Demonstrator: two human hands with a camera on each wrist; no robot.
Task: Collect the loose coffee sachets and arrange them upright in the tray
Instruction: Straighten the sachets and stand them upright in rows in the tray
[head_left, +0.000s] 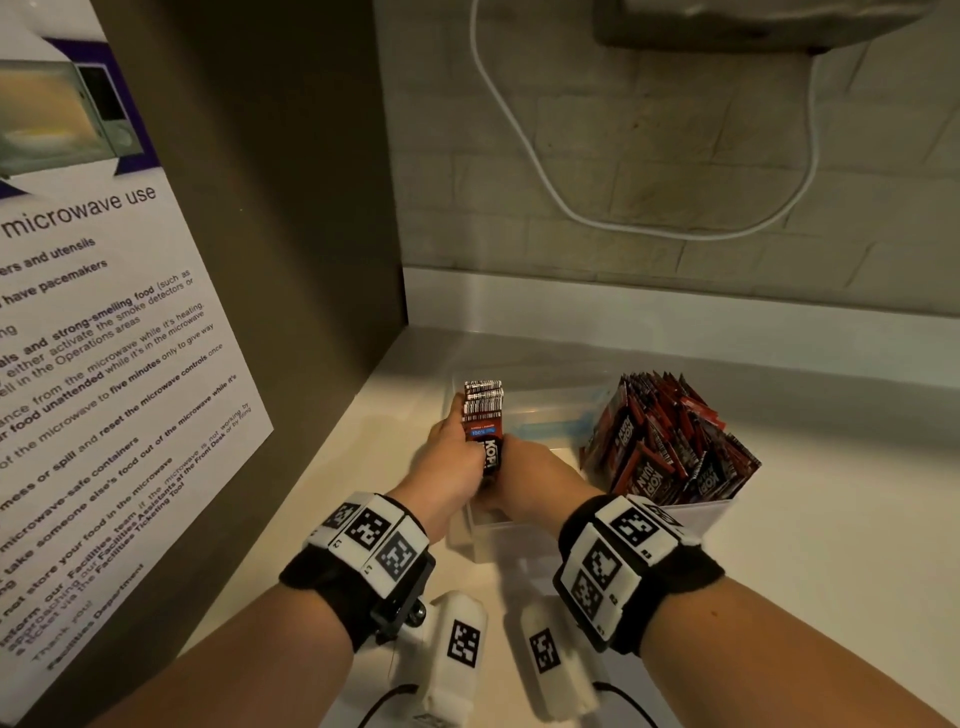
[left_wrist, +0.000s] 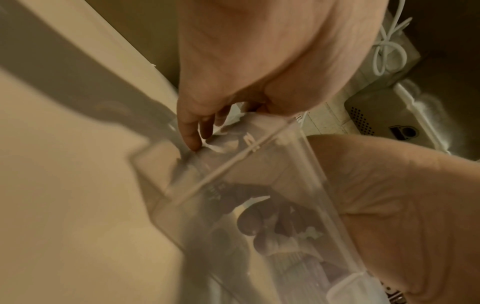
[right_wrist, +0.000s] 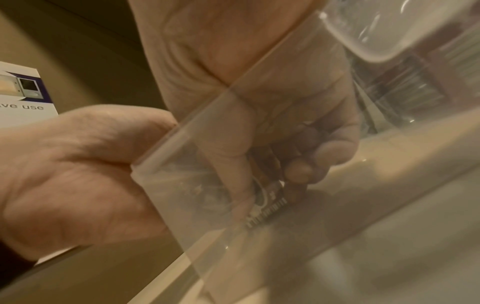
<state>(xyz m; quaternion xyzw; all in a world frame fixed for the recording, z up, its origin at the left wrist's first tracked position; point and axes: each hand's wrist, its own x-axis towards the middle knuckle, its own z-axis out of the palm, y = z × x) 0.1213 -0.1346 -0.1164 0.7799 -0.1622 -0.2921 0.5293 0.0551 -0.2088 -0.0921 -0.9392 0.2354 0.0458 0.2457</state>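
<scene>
While both hands (head_left: 488, 467) grip sachets (head_left: 483, 415) (tray (right_wrist: 197, 127) wall nearer).

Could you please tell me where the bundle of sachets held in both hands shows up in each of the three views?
Head: the bundle of sachets stands upright at centre, between the left hand and right hand, at the clear tray's left end.
Left wrist: blurred dark shapes behind the tray wall, lower centre.
Right wrist: its barcoded end shows through the wall, centre right.
Shared landmark: the clear tray.
</scene>
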